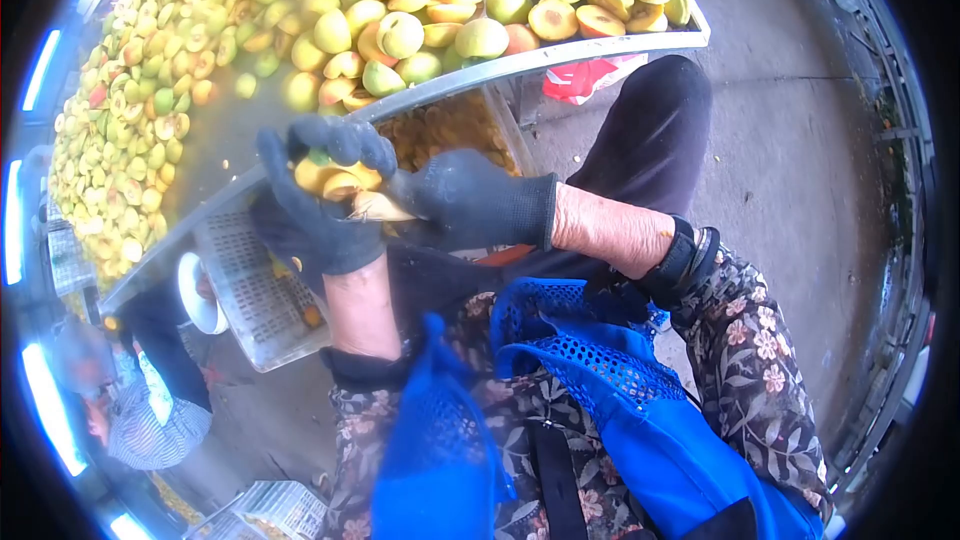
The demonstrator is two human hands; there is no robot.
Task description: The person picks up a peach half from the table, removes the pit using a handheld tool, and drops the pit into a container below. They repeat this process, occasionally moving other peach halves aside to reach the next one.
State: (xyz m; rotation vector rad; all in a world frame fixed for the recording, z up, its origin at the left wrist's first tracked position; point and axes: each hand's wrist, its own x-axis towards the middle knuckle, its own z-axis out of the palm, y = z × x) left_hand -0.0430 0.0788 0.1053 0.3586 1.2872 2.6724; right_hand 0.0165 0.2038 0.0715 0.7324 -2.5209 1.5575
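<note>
Head view: fruit sits clasped in left hand.

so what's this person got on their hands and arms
The left hand and the right hand are both in dark knitted gloves with ribbed wrists. The sleeves are dark with a pink and white flower print, pushed up, and end in black cuffs.
</note>
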